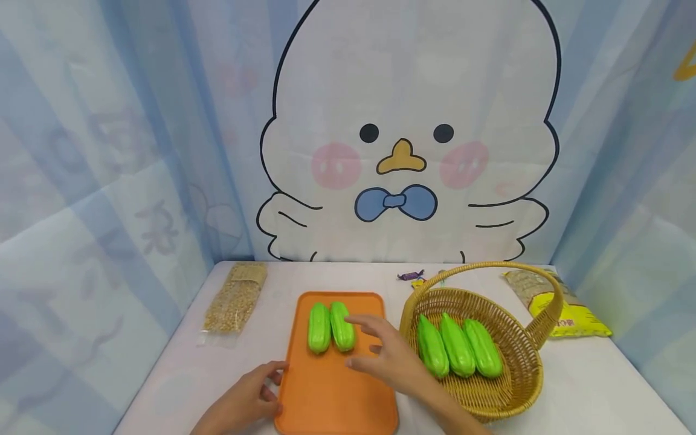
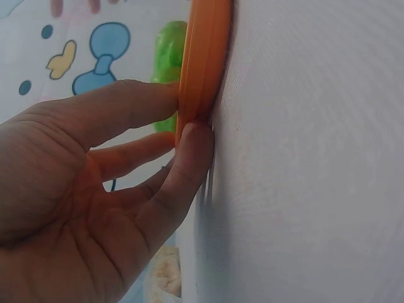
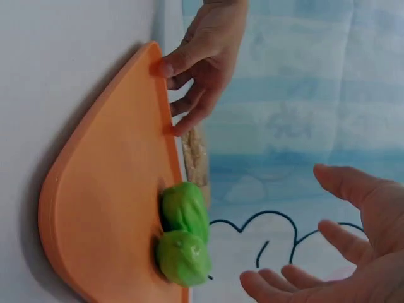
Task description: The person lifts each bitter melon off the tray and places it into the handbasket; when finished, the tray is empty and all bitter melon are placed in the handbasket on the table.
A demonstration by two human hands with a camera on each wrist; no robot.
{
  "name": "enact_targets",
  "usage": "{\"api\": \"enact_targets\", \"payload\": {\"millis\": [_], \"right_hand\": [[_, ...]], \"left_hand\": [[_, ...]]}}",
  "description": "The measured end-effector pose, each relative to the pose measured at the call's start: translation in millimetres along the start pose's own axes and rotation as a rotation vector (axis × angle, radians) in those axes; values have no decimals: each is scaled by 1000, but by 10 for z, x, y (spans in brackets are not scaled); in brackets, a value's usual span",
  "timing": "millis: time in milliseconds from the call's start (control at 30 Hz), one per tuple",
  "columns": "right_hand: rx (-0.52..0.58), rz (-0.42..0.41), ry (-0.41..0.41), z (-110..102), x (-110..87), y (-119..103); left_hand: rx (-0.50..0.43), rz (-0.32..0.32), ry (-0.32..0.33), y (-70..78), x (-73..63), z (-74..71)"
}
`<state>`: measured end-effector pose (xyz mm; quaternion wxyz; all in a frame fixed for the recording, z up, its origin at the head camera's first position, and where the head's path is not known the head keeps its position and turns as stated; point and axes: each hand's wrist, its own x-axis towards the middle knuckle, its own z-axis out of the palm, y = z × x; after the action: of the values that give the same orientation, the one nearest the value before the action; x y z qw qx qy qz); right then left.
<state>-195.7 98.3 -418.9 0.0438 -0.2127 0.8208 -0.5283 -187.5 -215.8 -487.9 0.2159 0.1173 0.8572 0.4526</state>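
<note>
An orange tray (image 1: 331, 393) lies on the table, and my left hand (image 1: 250, 393) holds its left edge with thumb and fingertips at the rim. In the left wrist view the left hand's fingers (image 2: 136, 104) touch the tray's side. Two ridged, bright green toy gourds (image 1: 319, 329) lie side by side at the tray's far end. My right hand (image 1: 388, 356) is over the tray's right side, fingers spread and nothing in them, overlapping the right gourd (image 1: 341, 329) in the head view. The right wrist view shows a gap between this hand (image 3: 353, 246) and the gourds (image 3: 183, 259).
Right of the tray stands a wicker basket (image 1: 524, 362) with a tall handle, holding three more green gourds (image 1: 458, 345). Behind it lie a yellow-labelled bag (image 1: 565, 308) and small wrapped candies (image 1: 411, 275). A clear bag of grains (image 1: 235, 299) lies at the back left.
</note>
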Motion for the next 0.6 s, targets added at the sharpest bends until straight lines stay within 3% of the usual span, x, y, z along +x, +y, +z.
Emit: {"api": "enact_targets", "payload": {"millis": [300,600], "right_hand": [[-66,50,170,294,375,335],[-59,83,188,383,524,542]], "left_hand": [[14,-16,2,-6,5,4],[11,-39,10,-2,22,15]]}}
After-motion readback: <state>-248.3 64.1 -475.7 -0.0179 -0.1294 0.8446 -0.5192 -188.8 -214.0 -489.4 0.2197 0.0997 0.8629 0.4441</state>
